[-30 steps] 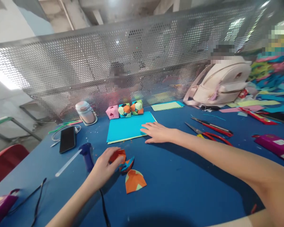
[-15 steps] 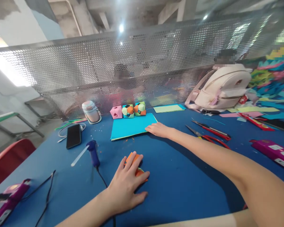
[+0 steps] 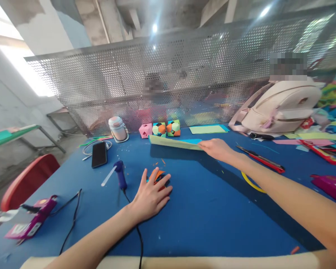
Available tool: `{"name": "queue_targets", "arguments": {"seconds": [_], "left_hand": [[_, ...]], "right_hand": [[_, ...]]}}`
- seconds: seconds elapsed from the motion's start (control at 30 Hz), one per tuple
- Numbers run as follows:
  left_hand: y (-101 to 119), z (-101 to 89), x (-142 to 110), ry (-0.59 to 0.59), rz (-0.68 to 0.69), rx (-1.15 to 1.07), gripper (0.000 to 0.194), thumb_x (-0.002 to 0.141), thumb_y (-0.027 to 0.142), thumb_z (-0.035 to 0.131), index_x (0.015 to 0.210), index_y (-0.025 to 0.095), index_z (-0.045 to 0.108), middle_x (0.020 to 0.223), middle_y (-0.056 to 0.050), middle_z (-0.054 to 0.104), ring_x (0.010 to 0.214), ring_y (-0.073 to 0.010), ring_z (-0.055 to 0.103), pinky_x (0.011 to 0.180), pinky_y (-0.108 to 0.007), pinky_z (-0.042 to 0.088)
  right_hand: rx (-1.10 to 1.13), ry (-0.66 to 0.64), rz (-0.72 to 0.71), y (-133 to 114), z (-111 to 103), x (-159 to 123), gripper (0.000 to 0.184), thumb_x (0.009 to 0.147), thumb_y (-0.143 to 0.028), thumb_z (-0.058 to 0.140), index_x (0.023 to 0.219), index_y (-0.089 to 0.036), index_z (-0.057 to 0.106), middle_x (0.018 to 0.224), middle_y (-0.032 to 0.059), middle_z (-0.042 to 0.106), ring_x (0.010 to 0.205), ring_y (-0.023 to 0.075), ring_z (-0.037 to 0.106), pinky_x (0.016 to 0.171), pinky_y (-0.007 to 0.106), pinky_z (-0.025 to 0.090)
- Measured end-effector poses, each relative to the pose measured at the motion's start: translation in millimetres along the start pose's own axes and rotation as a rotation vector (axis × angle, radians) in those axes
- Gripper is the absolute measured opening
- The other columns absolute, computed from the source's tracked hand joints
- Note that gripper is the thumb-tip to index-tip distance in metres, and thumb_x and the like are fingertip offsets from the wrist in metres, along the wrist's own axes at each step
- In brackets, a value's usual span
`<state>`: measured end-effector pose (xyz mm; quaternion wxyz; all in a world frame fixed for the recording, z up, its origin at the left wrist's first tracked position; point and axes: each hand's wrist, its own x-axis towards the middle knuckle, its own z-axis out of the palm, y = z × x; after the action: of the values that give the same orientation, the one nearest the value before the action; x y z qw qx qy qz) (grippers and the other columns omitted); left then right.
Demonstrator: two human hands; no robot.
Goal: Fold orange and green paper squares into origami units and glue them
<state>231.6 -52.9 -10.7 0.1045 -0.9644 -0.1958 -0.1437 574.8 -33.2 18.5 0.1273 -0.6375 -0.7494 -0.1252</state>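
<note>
My right hand (image 3: 216,149) pinches the near right corner of a stack of coloured paper sheets (image 3: 173,143), blue on top and pale green beneath. The stack is tilted and raised off the table, casting a shadow. My left hand (image 3: 151,196) lies with fingers spread over a folded orange and black paper piece (image 3: 158,175), mostly hidden under the fingers. Left of that hand a blue glue gun (image 3: 121,175) stands with a clear glue stick. Behind the sheets sit a pink folded paper ball (image 3: 145,130) and two multicoloured ones (image 3: 159,129).
A bottle (image 3: 118,129) and a phone (image 3: 99,154) are at the left. More paper sheets (image 3: 208,129), a backpack (image 3: 285,104) and a red utility knife (image 3: 264,158) lie right. A yellow curved thing (image 3: 250,183) is partly under my forearm. Power strips (image 3: 35,220) flank the table.
My right hand has lifted the sheets, which lay flat before, and tilted them so the green underside shows. My left hand stays over the orange piece. The view has shifted.
</note>
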Motion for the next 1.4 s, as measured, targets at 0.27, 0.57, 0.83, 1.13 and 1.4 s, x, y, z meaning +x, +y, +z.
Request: {"name": "queue_targets", "arguments": {"seconds": [0.27, 0.57, 0.83, 1.13, 1.4], "left_hand": [[-2.5, -36.5, -4.9, 0.115, 0.098, -0.123, 0.026, 0.091, 0.031, 0.046, 0.096, 0.016, 0.066, 0.108, -0.011, 0.065, 0.108, -0.0262, 0.056, 0.093, -0.040, 0.044], [-43.7, -34.8, -65.9, 0.207, -0.849, -0.146, 0.031, 0.082, 0.048, 0.046, 0.072, 0.020, 0.051, 0.064, 0.000, 0.054, 0.057, -0.0162, 0.054, 0.055, -0.028, 0.044], [-89.7, -15.4, -53.5, 0.013, -1.128, -0.151, 0.039, 0.074, 0.060, 0.046, 0.069, 0.021, 0.052, 0.060, -0.002, 0.058, 0.059, -0.0211, 0.058, 0.051, -0.027, 0.037], [-115.0, -11.9, -51.8, 0.015, -1.041, -0.111, 0.034, 0.075, 0.048, 0.043, 0.054, 0.021, 0.041, 0.051, 0.000, 0.047, 0.053, -0.0159, 0.049, 0.050, -0.025, 0.032], [-160.0, -12.0, -48.7, -0.003, -0.944, -0.060, 0.034, 0.073, 0.046, 0.044, 0.053, 0.021, 0.037, 0.050, 0.002, 0.041, 0.053, -0.0133, 0.043, 0.052, -0.024, 0.030]], "right_hand": [[0.035, 0.130, 0.074, 1.8, -0.1, -76.5, 0.040, 0.093, -0.035, 0.032, 0.080, -0.022, 0.067, 0.064, 0.0043, 0.068, 0.054, 0.0195, 0.062, 0.051, 0.027, 0.035], [0.196, 0.157, 0.159, -10.4, -9.2, -97.2, 0.042, 0.093, -0.042, 0.035, 0.065, -0.022, 0.057, 0.048, 0.0015, 0.057, 0.041, 0.0144, 0.052, 0.046, 0.025, 0.032], [0.166, 0.231, 0.101, -17.0, 4.7, -107.3, 0.039, 0.095, -0.039, 0.033, 0.090, -0.018, 0.066, 0.066, 0.0073, 0.069, 0.055, 0.0190, 0.064, 0.050, 0.026, 0.038], [0.162, 0.241, 0.059, -17.0, 8.7, -109.5, 0.038, 0.096, -0.037, 0.035, 0.089, -0.019, 0.067, 0.074, 0.0067, 0.072, 0.061, 0.0196, 0.067, 0.052, 0.026, 0.040], [0.117, 0.227, 0.104, -19.4, 6.8, -110.5, 0.038, 0.095, -0.038, 0.035, 0.092, -0.019, 0.068, 0.071, 0.0068, 0.072, 0.061, 0.0196, 0.066, 0.053, 0.026, 0.041]]}}
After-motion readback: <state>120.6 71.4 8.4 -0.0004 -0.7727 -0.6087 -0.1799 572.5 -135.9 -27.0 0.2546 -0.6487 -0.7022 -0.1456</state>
